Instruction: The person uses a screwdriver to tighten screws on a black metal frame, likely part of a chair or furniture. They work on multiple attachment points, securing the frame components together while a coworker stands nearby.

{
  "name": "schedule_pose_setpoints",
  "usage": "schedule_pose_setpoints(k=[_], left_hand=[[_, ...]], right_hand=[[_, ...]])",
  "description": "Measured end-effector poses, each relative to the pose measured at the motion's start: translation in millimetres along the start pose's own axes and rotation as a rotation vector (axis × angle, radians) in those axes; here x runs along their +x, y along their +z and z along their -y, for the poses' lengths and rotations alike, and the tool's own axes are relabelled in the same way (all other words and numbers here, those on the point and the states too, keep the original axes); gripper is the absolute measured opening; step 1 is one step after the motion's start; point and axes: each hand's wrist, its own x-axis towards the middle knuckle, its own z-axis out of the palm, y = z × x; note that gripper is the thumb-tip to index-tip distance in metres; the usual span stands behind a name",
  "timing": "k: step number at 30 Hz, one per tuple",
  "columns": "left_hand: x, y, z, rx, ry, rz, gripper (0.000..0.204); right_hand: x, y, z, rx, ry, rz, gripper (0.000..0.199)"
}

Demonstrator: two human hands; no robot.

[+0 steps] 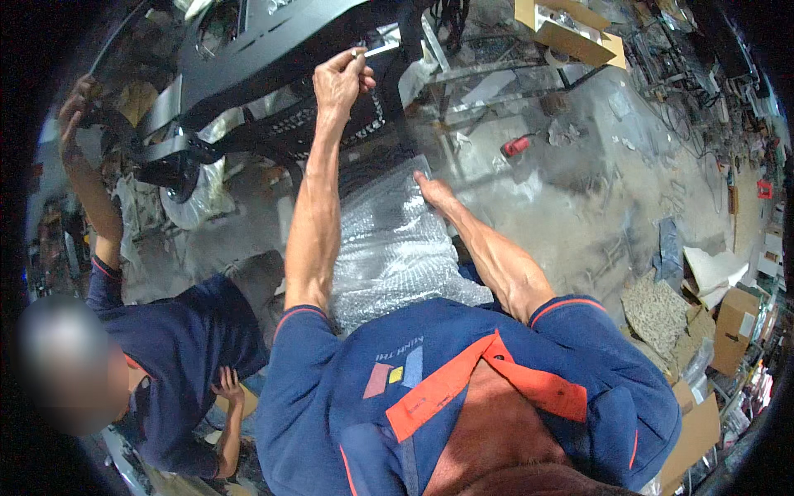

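Note:
My left hand [337, 87] is raised at the underside of a large dark panel [273, 66]. Its fingers are closed on a slim pale, shiny piece [382, 50] whose kind I cannot make out. Below the panel hangs a black perforated part [310, 128]. My right hand [436, 192] is closed on the upper right edge of a sheet of bubble wrap [393, 248], its thumb on top and the other fingers hidden. The bubble wrap spreads in front of my body, between my forearms.
A co-worker [190, 355] at the left has one hand raised by the panel's end. A red object [514, 147] lies on the grey floor [571, 198]. An open cardboard box [571, 29] stands at the far right; cardboard and scraps [662, 310] lie at the right.

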Motion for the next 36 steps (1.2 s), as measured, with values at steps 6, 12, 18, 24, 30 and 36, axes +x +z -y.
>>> schedule_pose_setpoints(k=[6, 12, 18, 24, 30, 36], left_hand=[[5, -9, -2, -0.545, -0.290, 0.131, 0.043], [17, -14, 18, -0.959, -0.428, 0.266, 0.028], [6, -23, 7, -0.406, -0.261, 0.363, 0.030], [27, -33, 8, 0.275, 0.228, 0.339, 0.014], [23, -21, 18, 0.633, 0.916, -0.065, 0.010], [7, -10, 8, 0.079, -0.045, 0.000, 0.023]], right_hand=[[15, 8, -7, 0.060, 0.004, -0.025, 0.093], [14, 4, -2, 0.032, 0.005, -0.044, 0.094], [1, 2, 1, 0.104, -0.010, -0.069, 0.094], [-2, -3, 2, 0.084, 0.042, -0.061, 0.095], [9, 4, -5, 0.087, 0.050, -0.082, 0.095], [25, 11, -12, 0.202, 0.124, -0.074, 0.093]])
